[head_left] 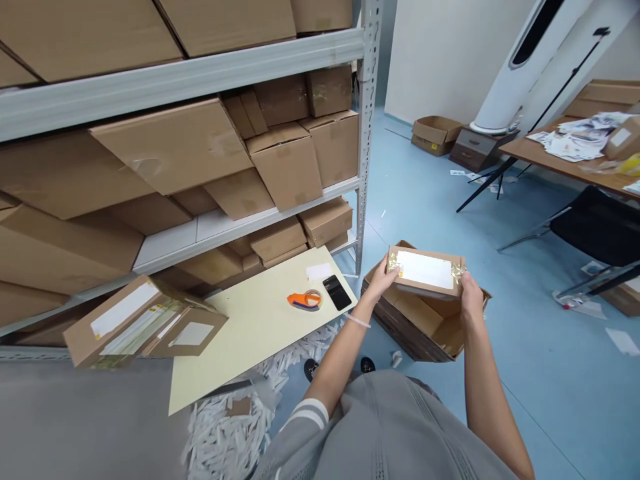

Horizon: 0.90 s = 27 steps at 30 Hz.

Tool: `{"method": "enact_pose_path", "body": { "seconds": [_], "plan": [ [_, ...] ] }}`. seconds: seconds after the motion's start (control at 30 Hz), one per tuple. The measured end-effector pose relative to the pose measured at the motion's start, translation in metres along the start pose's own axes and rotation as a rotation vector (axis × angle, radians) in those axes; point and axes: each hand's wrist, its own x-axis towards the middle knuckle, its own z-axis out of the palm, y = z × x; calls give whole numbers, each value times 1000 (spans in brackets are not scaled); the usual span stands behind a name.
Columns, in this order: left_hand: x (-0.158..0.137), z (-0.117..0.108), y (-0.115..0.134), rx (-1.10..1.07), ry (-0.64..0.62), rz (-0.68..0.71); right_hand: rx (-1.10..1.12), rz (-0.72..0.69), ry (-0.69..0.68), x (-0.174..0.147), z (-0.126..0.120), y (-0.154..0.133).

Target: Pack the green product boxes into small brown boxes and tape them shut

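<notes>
- Clock directions taken from centre of head view.
- Left hand [384,275]: between 3 and 4 o'clock; gripping the left end of a small cardboard box [426,270], thumb over the front edge. Pale band [359,321] on the wrist.
- Right hand [471,292]: near 4 o'clock; gripping the right end of the same box.
- Small cardboard box: held between both hands, toward half past 3, above an open carton [395,323]; contact between the two, cannot tell. White label [425,269] on its upper face, shiny tape at both ends.
- Open carton: on the blue floor [530,347], at 4 o'clock, interior partly visible.
- Cream board [240,333]: 7 to 8 o'clock. On it, near 6 o'clock, an orange tape dispenser [298,300]; just beside, toward 5 o'clock, a dark phone [337,293].
- Labelled parcels [150,323]: 8 o'clock, tilted, at the board's far-left end.
- Paper shreds [225,440]: 7 o'clock, below the board.
- Metal rack [367,133]: from 9 to 12 o'clock, loaded with brown boxes [287,167].
- Wooden desk [555,150]: between 2 and 3 o'clock, papers [580,143] on top.
</notes>
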Motion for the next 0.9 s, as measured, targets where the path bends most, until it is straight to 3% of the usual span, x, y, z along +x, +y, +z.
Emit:
{"method": "enact_pose_path", "body": {
  "seconds": [0.1, 0.27, 0.43, 0.63, 0.77, 0.9],
  "plan": [
    [20, 8, 10, 121, -32, -77, 40, -9, -1, 19, -2, -7],
    [19, -4, 21, 307, 93, -68, 47, 12, 65, 29, -5, -10],
    [-4, -53, 29, 214, 289, -48, -40, 50, 118, 28, -24, 9],
    [-34, -122, 60, 158, 586, -72, -213, 65, 240, 19, -56, 25],
    [-55, -142, 81, 120, 642, 5, -192, 34, 236, 9, -33, 5],
    [-76, -159, 91, 117, 675, 64, -100, -99, 28, -7, 24, -36]
  ]
}}
